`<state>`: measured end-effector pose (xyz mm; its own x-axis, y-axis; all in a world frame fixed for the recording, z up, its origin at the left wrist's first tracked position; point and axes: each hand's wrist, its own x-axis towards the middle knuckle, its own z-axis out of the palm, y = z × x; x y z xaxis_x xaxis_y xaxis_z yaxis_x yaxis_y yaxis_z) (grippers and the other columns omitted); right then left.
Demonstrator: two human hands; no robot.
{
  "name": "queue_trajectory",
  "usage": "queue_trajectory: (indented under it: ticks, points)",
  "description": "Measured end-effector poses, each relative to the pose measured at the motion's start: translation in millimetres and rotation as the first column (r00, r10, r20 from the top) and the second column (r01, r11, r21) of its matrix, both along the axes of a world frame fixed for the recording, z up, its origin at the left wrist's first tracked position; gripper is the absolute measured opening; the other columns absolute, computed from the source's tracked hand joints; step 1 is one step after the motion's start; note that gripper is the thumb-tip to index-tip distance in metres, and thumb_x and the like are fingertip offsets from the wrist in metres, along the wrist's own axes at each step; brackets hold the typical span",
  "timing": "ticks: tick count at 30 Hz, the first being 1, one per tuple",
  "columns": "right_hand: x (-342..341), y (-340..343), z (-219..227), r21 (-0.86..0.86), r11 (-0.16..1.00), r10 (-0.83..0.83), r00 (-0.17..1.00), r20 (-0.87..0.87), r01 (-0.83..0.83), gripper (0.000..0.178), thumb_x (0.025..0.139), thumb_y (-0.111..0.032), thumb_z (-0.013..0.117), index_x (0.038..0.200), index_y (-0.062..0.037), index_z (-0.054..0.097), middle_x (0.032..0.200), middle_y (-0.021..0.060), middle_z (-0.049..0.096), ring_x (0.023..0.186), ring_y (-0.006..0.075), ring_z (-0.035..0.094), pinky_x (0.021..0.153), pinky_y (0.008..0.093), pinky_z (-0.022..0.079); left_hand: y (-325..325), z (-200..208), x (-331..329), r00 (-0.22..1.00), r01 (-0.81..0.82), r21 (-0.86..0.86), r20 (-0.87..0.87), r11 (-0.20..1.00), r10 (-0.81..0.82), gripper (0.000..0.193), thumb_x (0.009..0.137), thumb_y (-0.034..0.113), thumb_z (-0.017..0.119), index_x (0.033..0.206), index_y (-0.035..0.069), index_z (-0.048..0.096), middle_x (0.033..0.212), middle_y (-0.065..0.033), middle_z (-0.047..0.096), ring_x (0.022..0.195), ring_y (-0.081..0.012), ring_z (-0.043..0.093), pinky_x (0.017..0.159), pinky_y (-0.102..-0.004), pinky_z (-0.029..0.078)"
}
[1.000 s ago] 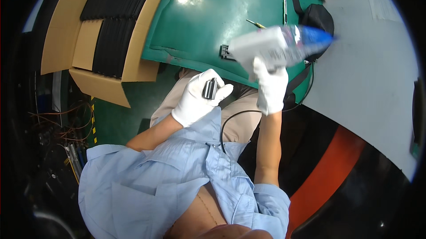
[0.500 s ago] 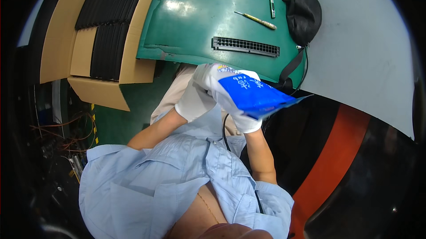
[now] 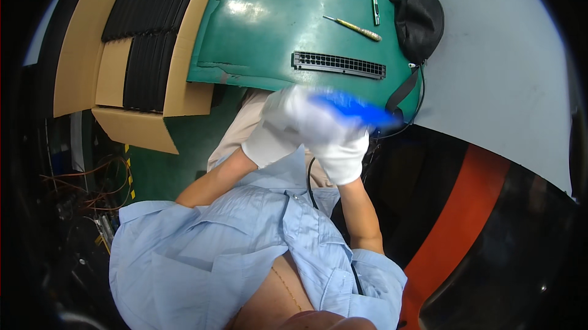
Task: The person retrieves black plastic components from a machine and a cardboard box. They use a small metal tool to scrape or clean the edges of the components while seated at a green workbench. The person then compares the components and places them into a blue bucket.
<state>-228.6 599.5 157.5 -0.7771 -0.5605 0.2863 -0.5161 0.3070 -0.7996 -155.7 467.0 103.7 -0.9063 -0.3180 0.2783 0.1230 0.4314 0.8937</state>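
Both my hands wear white gloves and are close together in front of the table's near edge. A blue-and-white soft packet point(image 3: 352, 107), smeared by motion, juts out from them toward the right. My left hand point(image 3: 278, 127) appears closed on the packet's pale left end, though its fingertips are blurred. Just below the blue part is my right hand point(image 3: 335, 151), against or beside the packet. Its fingers are blurred and partly covered, so their grip does not show.
A black slotted plastic strip point(image 3: 340, 65) lies on the green mat point(image 3: 263, 36), with a screwdriver point(image 3: 353, 27) and a slim cutter point(image 3: 375, 4) beyond. A black pouch point(image 3: 419, 24) rests at right. An open carton point(image 3: 174, 79) of black parts stands at left.
The blue part of the packet has swung up and away from me and now blurs. More of my right glove shows beneath it. The things on the table have not moved.
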Motion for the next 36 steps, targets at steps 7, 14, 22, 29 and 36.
queue_trajectory:
  ticks: [7, 14, 22, 29, 36]
  points:
    - [-8.0, -2.3, -5.8, -0.076, 0.967, -0.232, 0.963, 0.137, 0.244, 0.051, 0.069, -0.022, 0.092, 0.110, -0.0038, 0.068, 0.100, 0.0071, 0.070, 0.084, 0.0214, 0.068, 0.080, 0.0346, 0.055, -0.7, 15.7, 2.5, 0.980, -0.008, 0.150, 0.196, 0.989, -0.022, 0.028, 0.079, 0.017, 0.080, 0.097, 0.006, 0.063, 0.087, -0.0153, 0.068, 0.084, -0.0370, 0.065, 0.078, -0.0437, 0.049]
    - [-13.0, 4.0, -7.7, -0.053, 0.979, -0.184, 0.964, 0.192, 0.197, 0.053, 0.069, -0.017, 0.091, 0.113, -0.0031, 0.066, 0.103, 0.0079, 0.070, 0.089, 0.0214, 0.068, 0.080, 0.0337, 0.055, -3.5, 12.0, 3.0, 0.959, 0.002, 0.204, 0.277, 0.979, -0.060, 0.035, 0.075, 0.010, 0.079, 0.106, 0.003, 0.065, 0.096, -0.0178, 0.068, 0.092, -0.0369, 0.065, 0.082, -0.0431, 0.050]
    - [-11.6, 4.7, -8.8, -0.202, 0.968, -0.094, 0.964, 0.247, 0.146, 0.036, 0.071, -0.009, 0.085, 0.103, -0.0011, 0.070, 0.097, 0.0104, 0.071, 0.087, 0.0255, 0.068, 0.077, 0.0362, 0.054, -7.8, 24.6, 1.5, 0.943, 0.062, 0.180, 0.310, 0.982, -0.117, 0.039, 0.075, 0.010, 0.078, 0.111, 0.001, 0.064, 0.105, -0.0181, 0.067, 0.098, -0.0381, 0.062, 0.084, -0.0438, 0.050]
    - [-27.2, -5.1, 1.3, -0.163, 0.940, -0.247, 0.927, 0.283, 0.300, 0.039, 0.074, -0.003, 0.087, 0.108, 0.0003, 0.069, 0.103, 0.0089, 0.071, 0.088, 0.0164, 0.066, 0.081, 0.0316, 0.054, -6.7, 31.4, 1.7, 0.980, 0.114, 0.213, 0.139, 0.970, -0.145, 0.020, 0.082, 0.012, 0.076, 0.080, 0.008, 0.057, 0.074, -0.0087, 0.059, 0.073, -0.0289, 0.058, 0.069, -0.0378, 0.045]
    - [-36.7, 3.1, -4.7, -0.265, 0.829, -0.216, 0.719, 0.660, 0.492, 0.053, 0.077, -0.002, 0.086, 0.124, 0.0031, 0.062, 0.112, 0.0082, 0.069, 0.100, 0.0158, 0.065, 0.090, 0.0304, 0.053, -10.1, 35.3, -0.9, 0.986, 0.148, 0.167, 0.055, 0.975, -0.159, 0.015, 0.085, 0.005, 0.072, 0.081, 0.008, 0.058, 0.075, -0.0061, 0.057, 0.070, -0.0240, 0.057, 0.066, -0.0360, 0.044]
